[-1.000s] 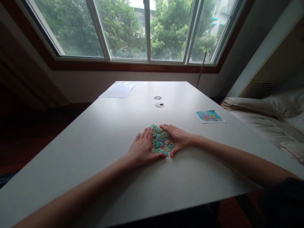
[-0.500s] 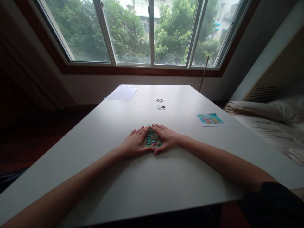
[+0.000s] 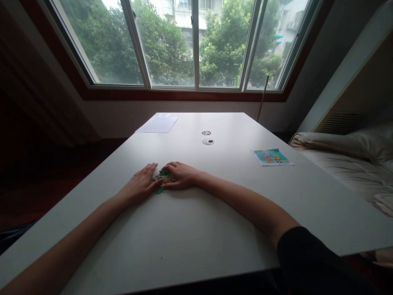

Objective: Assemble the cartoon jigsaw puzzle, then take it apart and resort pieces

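Note:
A small heap of teal and multicoloured jigsaw pieces [image 3: 162, 180] lies on the white table [image 3: 196, 229], left of its middle. My left hand [image 3: 139, 186] rests flat against the heap's left side with fingers stretched out. My right hand [image 3: 181, 175] lies over the heap's right and far side, fingers slightly curved and spread. The two hands press the pieces between them and cover most of the heap. A colourful picture card [image 3: 272, 157] lies on the table to the right, away from both hands.
A white sheet of paper [image 3: 157, 123] lies at the table's far left corner. Two round cable grommets [image 3: 208, 141] sit near the far middle. A thin stick [image 3: 262, 97] leans by the window. A cushioned sofa [image 3: 353, 164] stands on the right.
Both hands have slid the heap of pieces leftward across the table and squeezed it tighter. The heap is now smaller and more covered.

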### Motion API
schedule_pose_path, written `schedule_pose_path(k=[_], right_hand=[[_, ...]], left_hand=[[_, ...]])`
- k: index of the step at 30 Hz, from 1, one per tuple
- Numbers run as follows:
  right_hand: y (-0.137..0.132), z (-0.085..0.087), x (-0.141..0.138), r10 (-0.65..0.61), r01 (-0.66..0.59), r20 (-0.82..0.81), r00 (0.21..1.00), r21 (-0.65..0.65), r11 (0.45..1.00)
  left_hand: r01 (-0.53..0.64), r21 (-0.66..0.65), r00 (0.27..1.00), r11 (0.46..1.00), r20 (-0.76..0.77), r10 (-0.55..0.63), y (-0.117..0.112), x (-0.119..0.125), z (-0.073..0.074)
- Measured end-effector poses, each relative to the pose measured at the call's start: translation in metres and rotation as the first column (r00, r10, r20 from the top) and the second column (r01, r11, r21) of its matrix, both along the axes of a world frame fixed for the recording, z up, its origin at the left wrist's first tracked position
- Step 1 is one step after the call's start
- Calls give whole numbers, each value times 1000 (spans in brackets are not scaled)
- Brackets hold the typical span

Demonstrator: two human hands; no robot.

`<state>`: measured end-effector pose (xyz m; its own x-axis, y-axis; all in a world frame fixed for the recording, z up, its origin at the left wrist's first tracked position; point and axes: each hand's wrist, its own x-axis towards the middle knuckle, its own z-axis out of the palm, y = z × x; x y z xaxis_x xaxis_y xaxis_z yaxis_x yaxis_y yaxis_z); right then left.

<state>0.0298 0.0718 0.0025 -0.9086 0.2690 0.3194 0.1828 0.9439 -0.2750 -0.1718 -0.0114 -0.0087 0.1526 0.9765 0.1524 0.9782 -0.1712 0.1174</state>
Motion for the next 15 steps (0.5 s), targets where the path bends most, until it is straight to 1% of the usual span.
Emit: schedule_pose_path(k=[3, 7, 12, 14, 15], right_hand=[[2, -1, -23, -33, 33, -1, 999, 5, 999], [2, 0, -44, -113, 113, 7, 994, 10, 994], [4, 3, -57, -149, 148, -7, 989, -58, 987], [6, 6, -58, -148, 146, -21, 989, -85, 986], [8, 8, -57, -152, 147, -38, 988, -122, 982]], left_hand=[[-74, -23, 997, 997, 18, 74, 4, -14, -3], [-98, -70, 994, 993, 43, 101, 3, -25, 1], [-99, -119, 994, 988, 43, 105, -10, -30, 10], [-89, -126, 995, 988, 26, 93, -15, -28, 11], [-84, -126, 996, 988, 19, 87, -16, -27, 11]])
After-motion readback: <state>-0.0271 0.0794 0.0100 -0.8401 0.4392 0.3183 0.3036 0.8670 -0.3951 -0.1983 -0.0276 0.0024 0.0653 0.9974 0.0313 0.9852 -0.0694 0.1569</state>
